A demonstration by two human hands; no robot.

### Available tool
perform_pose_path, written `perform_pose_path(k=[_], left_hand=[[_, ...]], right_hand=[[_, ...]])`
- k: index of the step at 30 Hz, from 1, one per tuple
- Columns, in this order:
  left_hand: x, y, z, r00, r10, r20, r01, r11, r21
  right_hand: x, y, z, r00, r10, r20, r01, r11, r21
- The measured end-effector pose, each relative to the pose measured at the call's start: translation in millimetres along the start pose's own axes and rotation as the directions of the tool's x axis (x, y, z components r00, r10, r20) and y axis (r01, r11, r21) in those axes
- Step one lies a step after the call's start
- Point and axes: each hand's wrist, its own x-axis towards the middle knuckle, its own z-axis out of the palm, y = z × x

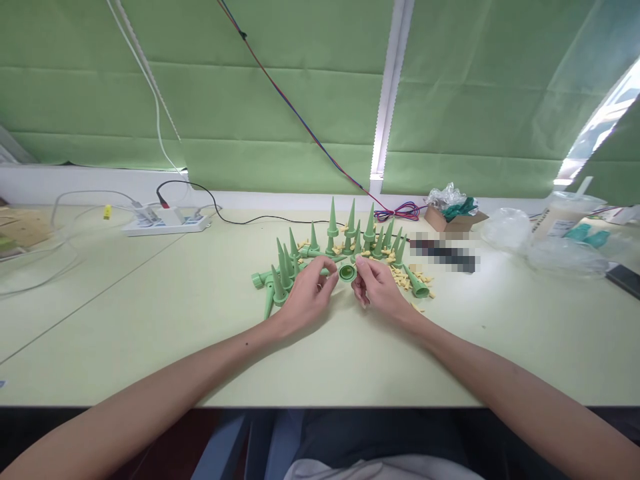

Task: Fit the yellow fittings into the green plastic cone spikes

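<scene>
Between my hands is a hollow green plastic spike (347,273), its round open end turned toward me. My left hand (313,288) curls its thumb and fingers around the narrow part of it, which is mostly covered. Right beside the rim, my right hand (379,287) is closed with thumb and forefinger pinched; whatever lies in that pinch is hidden. Several green spikes (333,219) stand point up behind my hands, and others lie on the left. Small yellow pieces (400,277) are scattered around them. One loose green spike (416,283) lies to the right of my right hand.
A white power strip (167,225) with plugs and cables sits at the back left. Toward the back right are a small cardboard box (453,220), coiled red and blue wires (400,212), plastic bags (507,229) and a drink cup (563,217). A dark phone (624,280) lies at the right edge.
</scene>
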Motion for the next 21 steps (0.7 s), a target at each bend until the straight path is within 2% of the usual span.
perform_pose_path(k=[5, 8, 16, 21], left_hand=[[1.3, -0.4, 1.3, 0.978, -0.139, 0.153, 0.167, 0.968, -0.189], [1.6, -1.5, 2.4, 0.96, -0.195, 0.202, 0.242, 0.938, -0.246], [3.2, 1.0, 1.7, 0.952, -0.206, 0.225, 0.272, 0.907, -0.322], [4.4, 3.3, 1.5, 0.939, -0.192, 0.286, 0.293, 0.882, -0.37]], right_hand=[[-0.4, -1.5, 0.1, 1.0, 0.009, 0.022, -0.008, 1.0, -0.017], [-0.9, -1.4, 0.5, 0.997, 0.032, 0.064, -0.03, 0.999, -0.033], [-2.6, -0.1, 1.1, 0.995, 0.049, 0.083, -0.048, 0.999, -0.008], [-2.8, -0.3, 1.3, 0.996, 0.042, 0.082, -0.042, 0.999, -0.011]])
